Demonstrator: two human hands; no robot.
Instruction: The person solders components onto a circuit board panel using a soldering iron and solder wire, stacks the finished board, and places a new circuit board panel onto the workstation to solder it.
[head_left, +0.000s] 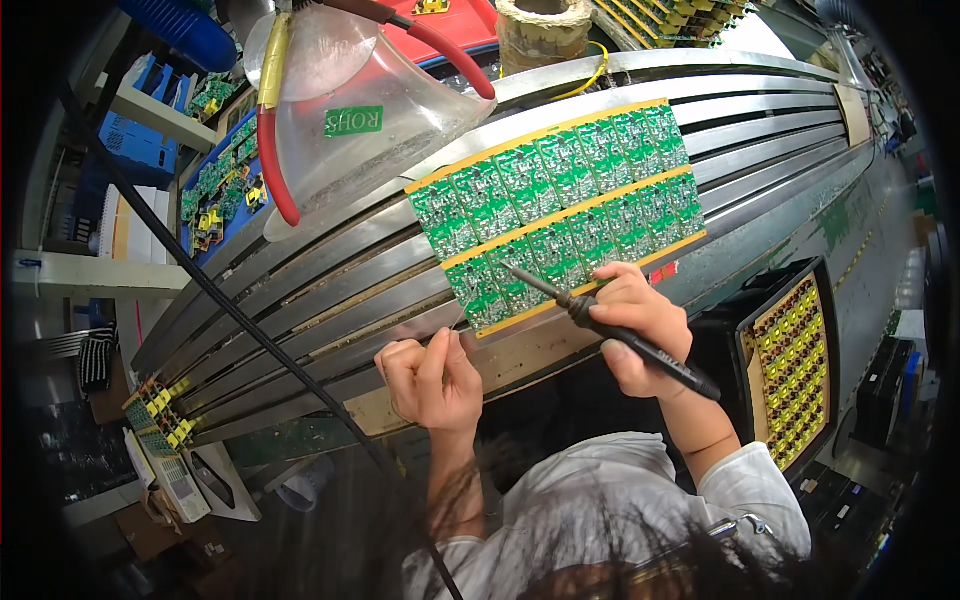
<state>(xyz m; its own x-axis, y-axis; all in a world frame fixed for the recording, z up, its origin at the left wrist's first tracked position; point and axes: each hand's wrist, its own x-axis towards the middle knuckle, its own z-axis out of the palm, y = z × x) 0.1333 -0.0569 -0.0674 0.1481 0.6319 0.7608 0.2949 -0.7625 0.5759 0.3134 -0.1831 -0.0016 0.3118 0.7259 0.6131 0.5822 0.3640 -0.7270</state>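
Observation:
A panel of green circuit boards point(560, 165) with orange edge strips lies on metal rails, its solder side facing up. My right hand point(645, 325) is closed around a black soldering iron point(655, 352), whose tip points at the lower left part of the panel. Whether the tip touches a joint is too small to tell. Below the panel's lower left corner, my left hand point(435, 380) pinches what looks like a thin solder wire point(459, 318) between thumb and forefinger. Most of that wire is hidden or too fine to follow.
Over the rails at upper left hangs a clear fume hood point(345, 130) with red-handled pliers point(273, 140) beside it. A black cable point(235, 310) crosses the left side. At right stands a black crate point(745, 320) with component-filled boards. More boards point(165, 415) sit at the rails' left end.

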